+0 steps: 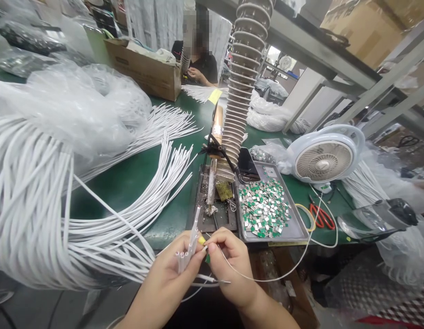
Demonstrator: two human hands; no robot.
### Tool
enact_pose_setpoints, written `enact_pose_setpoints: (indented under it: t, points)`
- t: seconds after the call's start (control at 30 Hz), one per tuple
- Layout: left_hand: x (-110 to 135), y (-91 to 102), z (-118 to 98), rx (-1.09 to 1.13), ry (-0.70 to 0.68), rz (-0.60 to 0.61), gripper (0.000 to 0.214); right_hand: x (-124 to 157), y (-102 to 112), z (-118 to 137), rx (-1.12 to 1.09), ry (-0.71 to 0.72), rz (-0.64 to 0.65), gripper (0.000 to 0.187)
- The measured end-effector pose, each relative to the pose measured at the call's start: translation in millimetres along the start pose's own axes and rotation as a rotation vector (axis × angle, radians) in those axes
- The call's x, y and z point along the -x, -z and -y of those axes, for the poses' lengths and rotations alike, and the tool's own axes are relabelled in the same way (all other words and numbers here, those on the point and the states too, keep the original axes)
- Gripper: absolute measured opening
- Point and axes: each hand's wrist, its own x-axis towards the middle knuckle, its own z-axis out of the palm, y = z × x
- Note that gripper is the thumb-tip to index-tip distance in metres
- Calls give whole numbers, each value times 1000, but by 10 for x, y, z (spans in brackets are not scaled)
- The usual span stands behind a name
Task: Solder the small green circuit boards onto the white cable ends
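My hands [162, 285] are bare, and so are my forearms [266, 310], all the way down to the bottom edge of the view. My fingernails [212, 248] are short and plain. Between my arms sits a dark patch [201, 313], perhaps my clothing, though it's too shadowed to tell.

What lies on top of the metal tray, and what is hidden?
Small green-and-silver pieces heap on the metal tray, covering its middle; the tray floor beneath them cannot be seen.
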Motion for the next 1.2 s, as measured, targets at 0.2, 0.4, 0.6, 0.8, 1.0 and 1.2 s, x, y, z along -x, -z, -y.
enact_pose_setpoints:
  t: [0.2, 0.4, 0.6, 0.8, 1.0, 1.2]
  points:
    - [-4, -12, -27, -43, -19, -28, 13, -1, 0, -42, -149, -157, 38, 17]
    - [-18, -5, -4, -43, -14, -18, 12, 18, 12, -12, -72, -77, 40, 17]
    - [8, -5, 25, -19, -32, -30, 14, 34, -6, 12, -9, 15, -3, 17]
    - [2, -24, -37, -60, -37, -37, 11, 24, -33, -61, -288, -238, 54, 27]
    - [-17, -44, -48, -88, -48, -41, 13, 18, 18, -81, -226, -235, 69, 28]
    - [-11, -46, -41, -61, 17, -78, 18, -12, 10, -59, -267, -182, -17, 25]
